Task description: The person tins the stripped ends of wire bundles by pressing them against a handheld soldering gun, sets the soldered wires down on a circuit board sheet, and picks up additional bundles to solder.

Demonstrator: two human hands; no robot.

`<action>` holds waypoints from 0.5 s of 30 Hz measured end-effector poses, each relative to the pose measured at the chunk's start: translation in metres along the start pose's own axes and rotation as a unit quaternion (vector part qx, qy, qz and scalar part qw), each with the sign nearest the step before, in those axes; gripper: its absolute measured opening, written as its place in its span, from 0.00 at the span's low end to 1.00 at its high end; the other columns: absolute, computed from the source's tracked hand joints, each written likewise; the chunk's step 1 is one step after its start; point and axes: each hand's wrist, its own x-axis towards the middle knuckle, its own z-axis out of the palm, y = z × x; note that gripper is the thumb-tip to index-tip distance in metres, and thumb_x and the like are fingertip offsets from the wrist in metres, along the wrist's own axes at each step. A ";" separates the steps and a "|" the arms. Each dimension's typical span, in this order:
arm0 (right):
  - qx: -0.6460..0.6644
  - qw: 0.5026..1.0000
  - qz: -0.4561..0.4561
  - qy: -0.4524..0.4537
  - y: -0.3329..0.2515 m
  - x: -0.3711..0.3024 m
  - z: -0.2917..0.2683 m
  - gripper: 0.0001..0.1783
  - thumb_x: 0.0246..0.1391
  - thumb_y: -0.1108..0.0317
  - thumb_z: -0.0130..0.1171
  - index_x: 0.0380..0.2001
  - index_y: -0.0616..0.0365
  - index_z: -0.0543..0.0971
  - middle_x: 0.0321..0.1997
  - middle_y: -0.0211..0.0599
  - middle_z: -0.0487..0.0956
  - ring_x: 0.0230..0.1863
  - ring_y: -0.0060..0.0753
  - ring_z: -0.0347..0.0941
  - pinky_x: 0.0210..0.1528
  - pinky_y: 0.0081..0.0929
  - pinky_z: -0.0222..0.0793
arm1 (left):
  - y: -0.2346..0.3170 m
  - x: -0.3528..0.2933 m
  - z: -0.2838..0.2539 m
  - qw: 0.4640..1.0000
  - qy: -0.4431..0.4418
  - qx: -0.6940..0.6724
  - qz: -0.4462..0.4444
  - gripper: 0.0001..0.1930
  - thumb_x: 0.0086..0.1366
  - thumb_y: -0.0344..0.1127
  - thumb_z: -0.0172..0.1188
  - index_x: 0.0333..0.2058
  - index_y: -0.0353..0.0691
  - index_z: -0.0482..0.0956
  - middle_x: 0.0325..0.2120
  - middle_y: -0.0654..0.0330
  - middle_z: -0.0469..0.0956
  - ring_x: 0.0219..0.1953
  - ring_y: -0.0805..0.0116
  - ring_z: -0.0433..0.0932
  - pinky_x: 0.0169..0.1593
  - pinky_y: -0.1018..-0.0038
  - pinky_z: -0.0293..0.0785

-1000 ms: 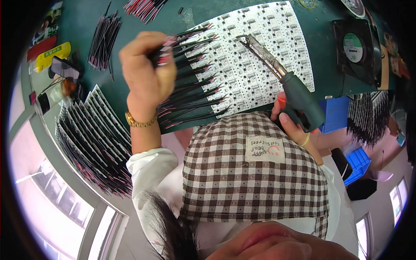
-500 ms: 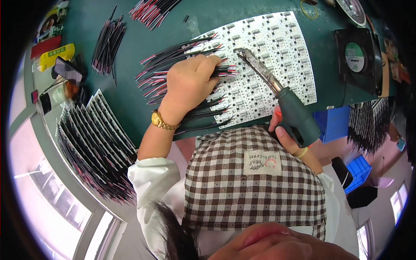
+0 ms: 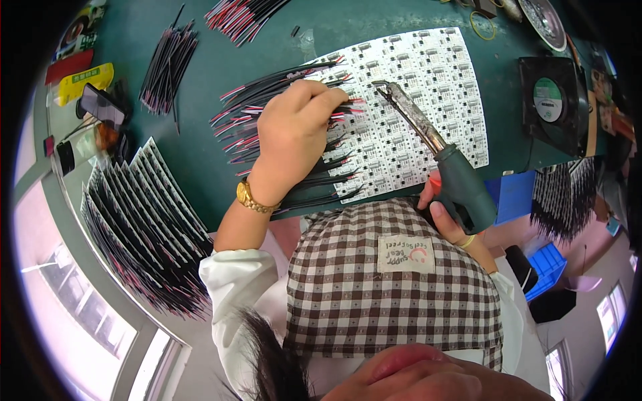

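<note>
My left hand (image 3: 293, 137) lies over a row of black-sheathed wires (image 3: 257, 85) with red and white ends. Its thumb and index finger are pinched together at the wire ends; the exact grip is partly hidden. Those wires lie across the left part of a white sheet of circuit boards (image 3: 421, 144). In my right hand (image 3: 441, 212) is a soldering iron (image 3: 466, 184) with a dark green handle. Its metal tip hangs over the sheet, to the right of my left fingertips and apart from them.
Loose wire bundles (image 3: 167, 70) and red-ended wires (image 3: 244, 17) lie at the back left. Finished-looking wired board sheets (image 3: 144, 227) stand at the left. A black fan (image 3: 554, 100) sits at the right, with a metal dish (image 3: 543, 23) behind it and a blue bin (image 3: 513, 197) below.
My left fingers have drawn closer together over the wire ends. The whole view has shifted a little; the soldering iron stays at nearly the same place above the sheet.
</note>
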 end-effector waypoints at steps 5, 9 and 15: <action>0.029 0.999 -0.008 -0.022 0.004 -0.002 -0.002 0.22 0.51 0.75 0.54 0.51 0.69 0.68 0.30 0.35 0.75 0.30 0.24 0.71 0.36 0.23 0.69 | 0.004 0.003 -0.001 0.992 0.008 -0.068 -0.105 0.14 0.41 0.18 0.59 0.29 0.40 0.78 0.26 0.60 0.77 0.28 0.61 0.77 0.29 0.75 0.72; -0.030 0.997 0.001 -0.075 0.003 -0.003 -0.011 0.26 0.55 0.66 0.53 0.56 0.60 0.62 0.33 0.38 0.71 0.33 0.28 0.69 0.39 0.28 0.68 | 0.000 0.003 0.007 0.991 -0.014 -0.054 -0.121 0.12 0.39 0.24 0.65 0.27 0.41 0.78 0.25 0.62 0.76 0.26 0.65 0.77 0.28 0.75 0.72; -0.085 0.992 -0.011 -0.095 0.005 0.001 -0.015 0.25 0.54 0.69 0.54 0.55 0.61 0.64 0.31 0.37 0.72 0.31 0.27 0.69 0.37 0.27 0.68 | -0.005 0.001 0.015 0.997 -0.002 -0.028 -0.077 0.12 0.38 0.24 0.64 0.26 0.42 0.78 0.24 0.64 0.75 0.24 0.66 0.75 0.26 0.75 0.71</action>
